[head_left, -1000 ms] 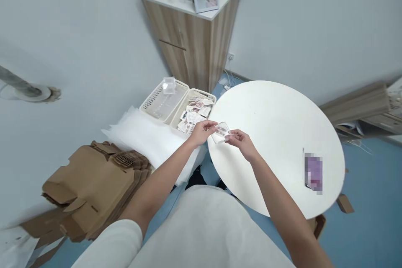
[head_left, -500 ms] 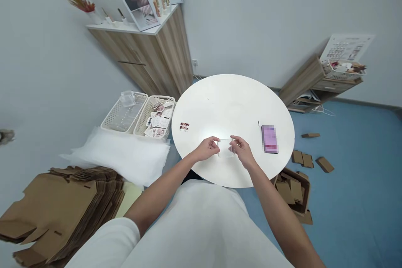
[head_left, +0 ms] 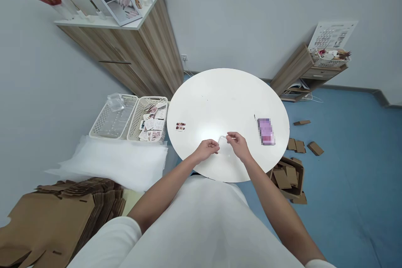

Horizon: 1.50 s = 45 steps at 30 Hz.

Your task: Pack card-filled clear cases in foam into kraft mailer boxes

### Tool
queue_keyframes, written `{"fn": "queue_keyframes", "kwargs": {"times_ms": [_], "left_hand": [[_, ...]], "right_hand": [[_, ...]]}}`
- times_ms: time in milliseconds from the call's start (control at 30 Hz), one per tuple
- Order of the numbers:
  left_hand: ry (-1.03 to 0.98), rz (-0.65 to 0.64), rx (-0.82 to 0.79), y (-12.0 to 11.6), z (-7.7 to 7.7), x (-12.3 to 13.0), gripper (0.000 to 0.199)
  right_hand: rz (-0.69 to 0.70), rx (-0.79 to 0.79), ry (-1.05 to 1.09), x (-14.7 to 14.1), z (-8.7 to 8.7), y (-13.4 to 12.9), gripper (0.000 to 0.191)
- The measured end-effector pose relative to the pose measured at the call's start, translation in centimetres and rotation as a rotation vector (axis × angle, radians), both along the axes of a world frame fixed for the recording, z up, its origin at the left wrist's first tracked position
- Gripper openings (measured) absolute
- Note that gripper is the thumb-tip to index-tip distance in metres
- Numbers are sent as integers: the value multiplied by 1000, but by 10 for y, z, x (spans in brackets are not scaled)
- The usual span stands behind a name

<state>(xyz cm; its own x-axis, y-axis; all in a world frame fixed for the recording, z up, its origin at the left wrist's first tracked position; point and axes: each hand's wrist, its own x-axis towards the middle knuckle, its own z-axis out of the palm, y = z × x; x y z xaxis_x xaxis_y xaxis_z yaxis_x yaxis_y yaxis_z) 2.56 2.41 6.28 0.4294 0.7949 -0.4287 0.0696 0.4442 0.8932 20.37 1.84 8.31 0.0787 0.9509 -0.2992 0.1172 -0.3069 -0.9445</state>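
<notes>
My left hand (head_left: 206,150) and my right hand (head_left: 238,145) are above the near part of a round white table (head_left: 232,92). Between them, the fingertips of both pinch a small clear plastic piece (head_left: 222,137). It shows as a thin, bent, shiny outline, and its full shape is hard to make out against the white surface. A small card of dark and reddish false nails (head_left: 180,126) lies on the table to the left. To the right of my right hand lies a purple, partly blurred-out rectangular object (head_left: 266,132), with a tiny dark item (head_left: 254,116) beside it.
Left of the table stand a white basket of clear plastic boxes (head_left: 94,131) and another basket of printed cards (head_left: 132,133). White foam sheets (head_left: 113,159) and a stack of flat brown cardboard (head_left: 53,217) lie nearer. Cardboard boxes (head_left: 287,176) sit on the floor at right.
The clear piece has been tilted, going from a flat see-through rectangle to a narrow bent outline. Both hands still pinch it. The whole view has shifted slightly.
</notes>
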Motion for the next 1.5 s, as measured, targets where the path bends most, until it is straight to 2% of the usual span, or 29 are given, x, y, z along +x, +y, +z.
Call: {"fn": "queue_keyframes", "kwargs": {"times_ms": [133, 233, 367, 433, 533, 600, 767, 900, 1000, 1067, 1200, 1367, 1500], "left_hand": [[-54, 27, -108, -1, -8, -9, 32], [-76, 31, -123, -1, -15, -12, 32], [-71, -63, -27, -4, -21, -14, 32], [-19, -119, 94, -5, -19, -16, 44], [86, -215, 300, -4, -10, -17, 87], [138, -260, 394, -2, -4, -15, 98], [177, -232, 470, 2, 1, -1, 81], [141, -172, 394, 3, 1, 1, 78], [76, -146, 307, 3, 1, 1, 78], [14, -149, 258, 3, 0, 3, 79], [-67, -156, 205, -3, -2, 11, 81], [-53, -137, 170, -8, -4, 15, 92], [-45, -145, 194, -7, -3, 16, 86]], "right_hand": [[-129, -97, 132, -16, -8, -11, 46], [-191, -107, 147, -25, -14, -21, 55], [-238, -94, 144, -24, -16, -28, 45], [-240, -100, 156, -20, -15, -30, 44], [-231, -123, 177, -13, -12, -29, 43], [-200, -145, 185, -9, -11, -27, 42], [-64, -144, 114, 5, -9, -23, 45], [221, 41, -90, 23, 0, -19, 63], [461, 145, -221, 36, 4, -15, 64], [553, 158, -271, 41, 3, -14, 61], [569, 164, -287, 46, -6, -15, 53], [542, 226, -298, 46, -10, -19, 49], [532, 311, -364, 45, -9, -21, 47]]}}
